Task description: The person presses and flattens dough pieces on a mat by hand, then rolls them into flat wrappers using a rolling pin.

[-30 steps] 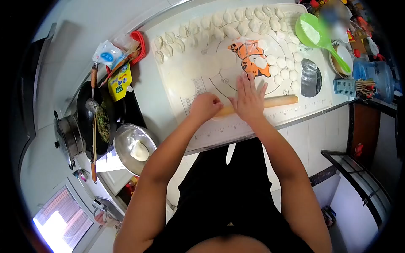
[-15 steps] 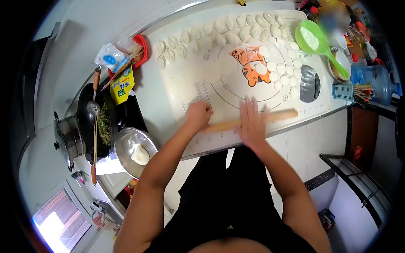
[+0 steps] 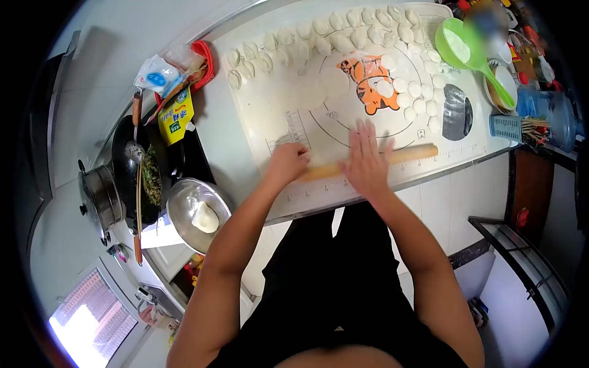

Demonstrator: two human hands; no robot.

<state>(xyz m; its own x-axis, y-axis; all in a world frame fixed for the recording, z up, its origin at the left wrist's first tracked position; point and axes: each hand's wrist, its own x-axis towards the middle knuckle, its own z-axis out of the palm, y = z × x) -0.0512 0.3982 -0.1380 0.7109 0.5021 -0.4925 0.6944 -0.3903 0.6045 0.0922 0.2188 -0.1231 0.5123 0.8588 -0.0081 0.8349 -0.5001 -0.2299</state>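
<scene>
right hand (image 3: 369, 162) open, flat on rolling pin (image 3: 416, 153); left hand (image 3: 287, 163) curled at pin's end, can't tell whether gripping; dough rounds (image 3: 419, 106) beyond, on mat (image 3: 261, 110).

A cream mat (image 3: 276, 116) bears thin black arcs and, at 1 o'clock, 1 orange animal print (image 3: 375, 105) with black markings. Towards 12 o'clock, dumplings (image 3: 321, 26) are off-white; at 2 o'clock, dough rounds (image 3: 419, 105) are whitish. The rolling pin (image 3: 423, 152) is pale tan. Near 2 o'clock, the ladle (image 3: 454, 46) is lime green. At 10 o'clock, a yellow packet (image 3: 184, 113) carries a green emblem; at 9 o'clock, the wok (image 3: 127, 184) is black; at 8 o'clock, the bowl (image 3: 183, 199) is silvery.
</scene>
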